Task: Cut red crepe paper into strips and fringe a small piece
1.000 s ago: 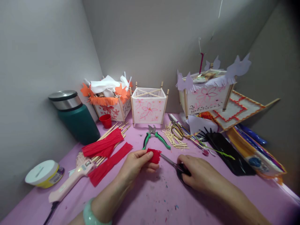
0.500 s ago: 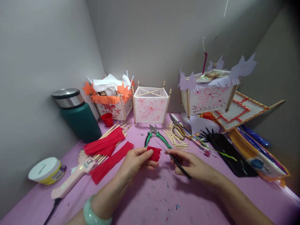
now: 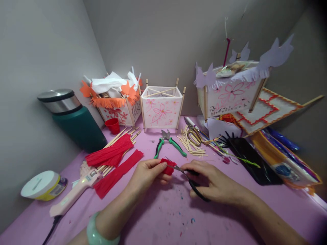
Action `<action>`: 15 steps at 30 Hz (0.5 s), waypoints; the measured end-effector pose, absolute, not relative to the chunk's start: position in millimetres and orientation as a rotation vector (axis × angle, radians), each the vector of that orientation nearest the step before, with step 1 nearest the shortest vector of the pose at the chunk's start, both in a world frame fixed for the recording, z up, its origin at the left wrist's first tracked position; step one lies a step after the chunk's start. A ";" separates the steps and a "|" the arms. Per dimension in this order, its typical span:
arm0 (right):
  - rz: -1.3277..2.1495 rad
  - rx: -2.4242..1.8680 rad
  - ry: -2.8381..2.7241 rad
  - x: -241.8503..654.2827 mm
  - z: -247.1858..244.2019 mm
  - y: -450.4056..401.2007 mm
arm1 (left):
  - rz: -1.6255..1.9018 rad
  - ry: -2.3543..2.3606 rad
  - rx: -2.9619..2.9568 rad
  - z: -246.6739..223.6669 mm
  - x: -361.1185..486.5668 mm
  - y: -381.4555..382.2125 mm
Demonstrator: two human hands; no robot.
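Observation:
Between thumb and fingers, my left hand (image 3: 150,173) pinches a small folded piece of red crepe paper (image 3: 169,166) with a ragged right edge. My right hand (image 3: 209,177) grips black-handled scissors (image 3: 192,180) by the finger loops. Their blades are parted and lie around the red paper close to my left thumb. Beyond the hands, green-handled pliers (image 3: 170,144) rest on the table with jaws pointing away. A strip of red crepe paper (image 3: 119,173) lies left of my left hand, and a wider red piece (image 3: 111,151) covers some thin sticks.
A pink glue gun (image 3: 76,194), a white-lidded tub (image 3: 43,185) and a teal bottle (image 3: 79,126) stand or lie at left. Decorated box lanterns (image 3: 162,110) line the back. Short sticks (image 3: 190,143), a black phone-like slab (image 3: 251,161) and craft packets (image 3: 283,156) are at right.
The scissors have opened and moved left, so their blades now reach the red paper. My left hand keeps its pinch. The camera view has shifted slightly.

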State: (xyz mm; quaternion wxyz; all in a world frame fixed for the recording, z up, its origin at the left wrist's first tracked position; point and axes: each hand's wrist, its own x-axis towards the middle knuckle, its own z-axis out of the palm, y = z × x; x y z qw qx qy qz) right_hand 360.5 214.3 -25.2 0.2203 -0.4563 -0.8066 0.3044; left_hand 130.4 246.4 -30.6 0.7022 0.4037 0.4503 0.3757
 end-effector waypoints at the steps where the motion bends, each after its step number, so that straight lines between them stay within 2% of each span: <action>1: 0.820 -1.267 -2.243 359.9 -24.5 213.9 | 0.838 0.998 0.902 -32.3 130.6 246.6; 15: 0.713 -1.239 -2.277 358.6 -21.6 213.3 | 0.812 1.011 0.914 -32.9 130.9 245.2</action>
